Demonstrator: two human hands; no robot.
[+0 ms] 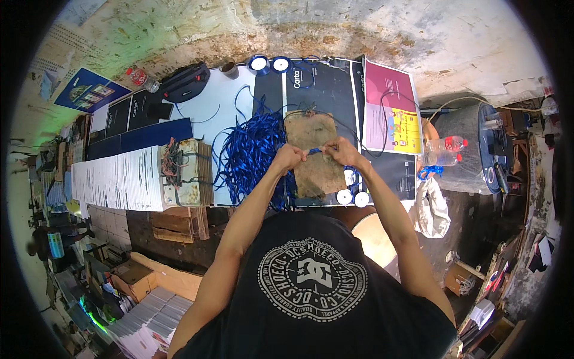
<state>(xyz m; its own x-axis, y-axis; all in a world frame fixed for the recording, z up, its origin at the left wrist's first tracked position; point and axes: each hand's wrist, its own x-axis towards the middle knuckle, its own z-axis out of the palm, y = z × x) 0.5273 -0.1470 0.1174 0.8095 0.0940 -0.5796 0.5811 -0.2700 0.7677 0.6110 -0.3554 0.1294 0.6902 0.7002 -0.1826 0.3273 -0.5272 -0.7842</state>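
A short stretch of blue ribbon (314, 151) runs between my two hands, above a worn brown board (312, 173). My left hand (290, 158) is closed on one end of it, fingers pinched. The other end is pinched in my right hand (342, 152). Left of the board lies a big tangled heap of cut blue ribbons (251, 152), close to my left wrist. White-centred ribbon spools (361, 199) rest at the table's front edge, below my right forearm. A thin dark cord crosses near the board's top end.
At the left stands a long row of stacked white paper (119, 179) ending in a bound block (188, 173). More ribbon spools (259, 64) and a dark cup (229, 70) sit along the back. A pink and yellow poster (391, 107) and plastic bottles (442, 157) are at the right.
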